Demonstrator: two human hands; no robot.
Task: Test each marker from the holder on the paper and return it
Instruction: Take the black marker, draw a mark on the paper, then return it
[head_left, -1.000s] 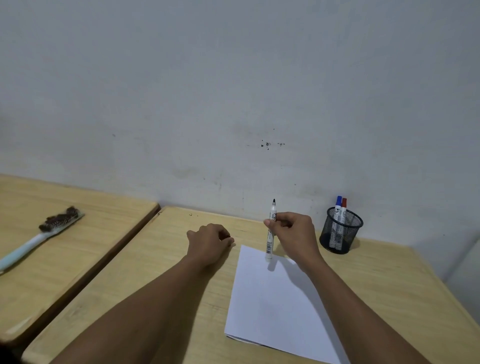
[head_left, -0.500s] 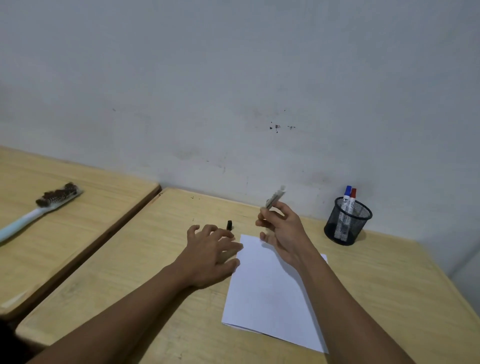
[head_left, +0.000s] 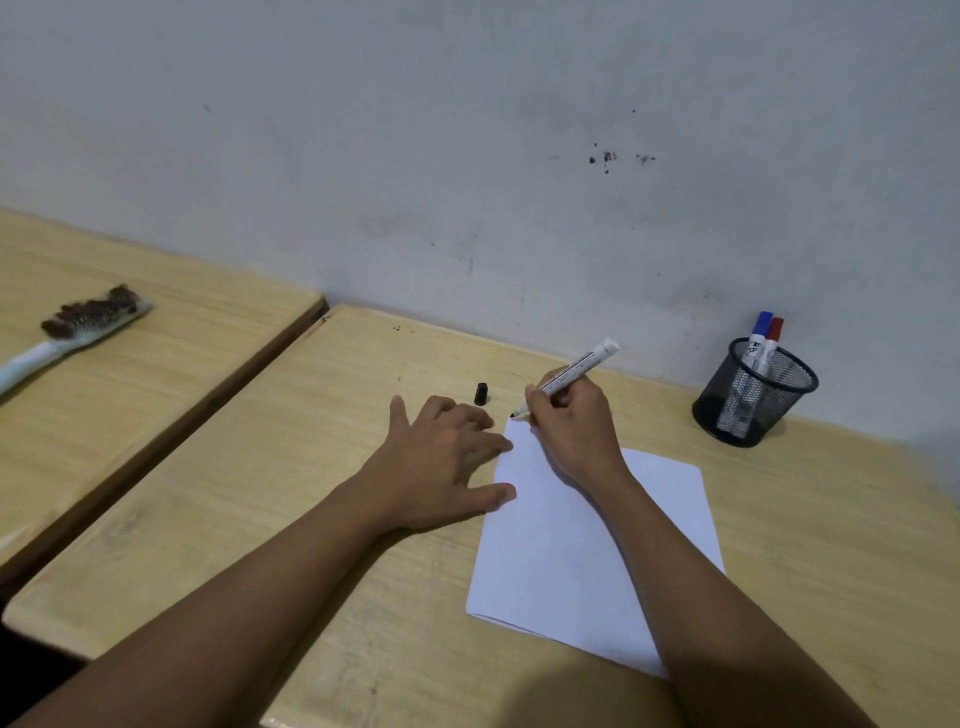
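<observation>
While the right hand (head_left: 569, 423) grips an uncapped white marker (head_left: 576, 370), its black tip sits at the far left corner of the white paper sheet (head_left: 587, 540). Left hand (head_left: 441, 462): flat, fingers spread, holding nothing, fingertips touching the sheet's left edge. Black cap (head_left: 481, 393): on the desk (head_left: 332, 441), just beyond that corner. Black mesh holder (head_left: 756, 397): right of the sheet, against the wall, containing a blue-capped marker (head_left: 757, 338) and a red-capped marker (head_left: 772, 340).

Matt wood-grain desk (head_left: 322, 467), smooth white paper (head_left: 571, 545) — black wire-mesh holder (head_left: 753, 400).
</observation>
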